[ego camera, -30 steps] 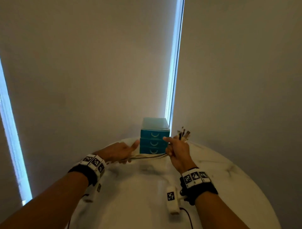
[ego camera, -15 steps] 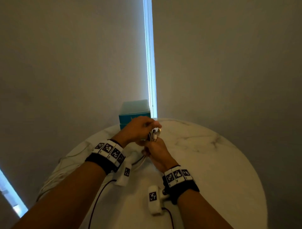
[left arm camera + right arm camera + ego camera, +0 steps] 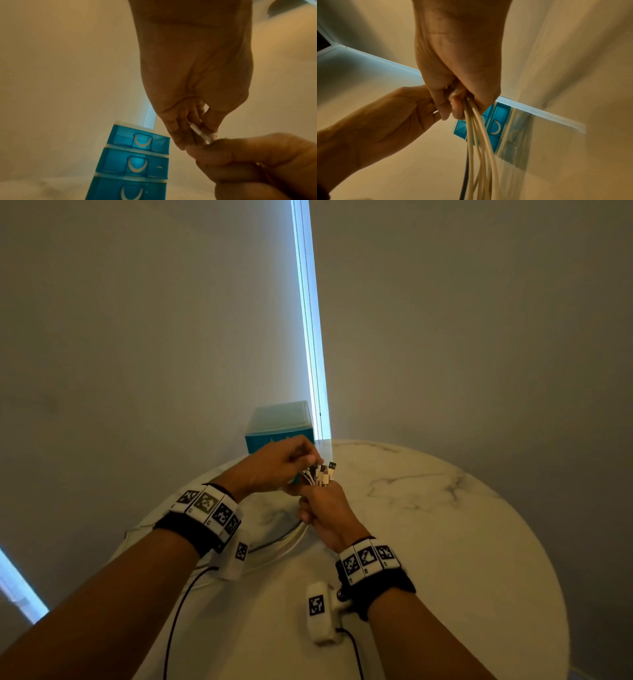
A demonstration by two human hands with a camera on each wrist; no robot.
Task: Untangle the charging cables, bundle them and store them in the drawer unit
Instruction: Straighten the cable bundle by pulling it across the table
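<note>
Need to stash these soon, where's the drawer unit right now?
In the head view the teal drawer unit stands at the table's far edge, just behind the left hand.

Likely a room in a home or small office, dimly lit. Round white marble-look table (image 3: 428, 542) pushed against closed grey roller blinds (image 3: 137, 320), with daylight leaking through the narrow gap (image 3: 310, 320) between them. Small blue plastic drawer unit (image 3: 279, 422) at the table's far edge.

The round table (image 3: 445, 542) looks like glossy veined marble, the drawer unit (image 3: 135, 159) is translucent blue plastic, and the cables (image 3: 481, 142) have smooth cream sheathing.
</note>
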